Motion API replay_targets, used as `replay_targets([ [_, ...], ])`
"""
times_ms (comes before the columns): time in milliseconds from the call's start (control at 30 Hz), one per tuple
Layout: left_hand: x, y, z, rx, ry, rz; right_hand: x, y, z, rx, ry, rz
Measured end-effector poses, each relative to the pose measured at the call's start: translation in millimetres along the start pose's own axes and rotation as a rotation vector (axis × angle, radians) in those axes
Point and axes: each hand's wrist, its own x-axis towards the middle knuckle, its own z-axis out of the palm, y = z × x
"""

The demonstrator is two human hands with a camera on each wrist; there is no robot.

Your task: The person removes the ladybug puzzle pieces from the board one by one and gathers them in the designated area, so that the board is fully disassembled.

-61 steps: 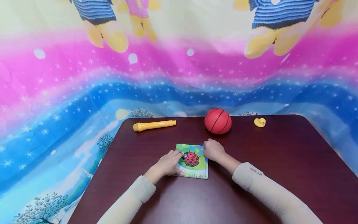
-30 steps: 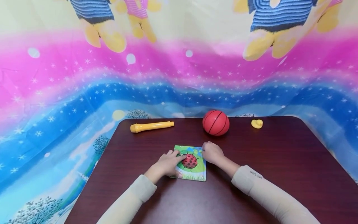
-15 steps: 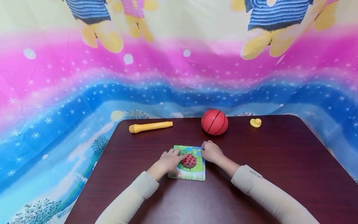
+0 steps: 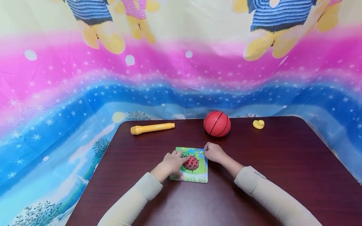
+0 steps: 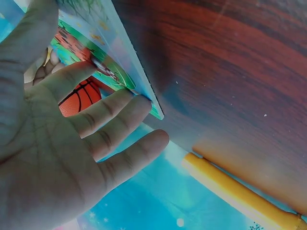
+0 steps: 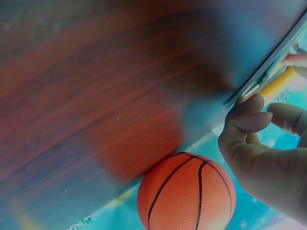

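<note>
A square ladybug puzzle lies flat on the dark wooden table, in the middle of the head view. My left hand rests over its left side, one finger reaching onto the ladybug and the thumb near the lower edge. In the left wrist view, the fingers of that left hand are spread and nearly straight, the tips against the puzzle. At the puzzle's upper right corner, my right hand has its fingers curled. From the right wrist view, the curled right hand touches the puzzle's edge, with nothing visible between thumb and fingers.
Behind the puzzle sits a red basketball with black lines. A yellow toy microphone lies at the back left, and a small yellow rubber duck is at the back right. A printed curtain hangs behind the table.
A finger of my left hand has stretched further right onto the ladybug. My right hand stays at the corner. The whole scene has shifted slightly left in the head view.
</note>
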Motion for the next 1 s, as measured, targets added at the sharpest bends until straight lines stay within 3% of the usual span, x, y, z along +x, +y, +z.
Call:
replay_targets([
  [233,-1.5,-2.9,0.8,0.0,0.009,-0.005,5.2,0.4,-2.7,0.273,-0.072,0.117],
  [367,-5.5,-1.5,2.2,0.01,0.01,0.004,8.5,0.6,1.4,0.27,-0.094,0.13],
  [667,-12.0,5.3,2.3,0.08,0.023,0.021,9.0,5.6,-0.1,0.278,-0.048,0.069],
  [1000,-11.0,2.9,6.2,0.045,0.03,0.018,11.0,6.1,-12.1,0.272,-0.071,0.084],
])
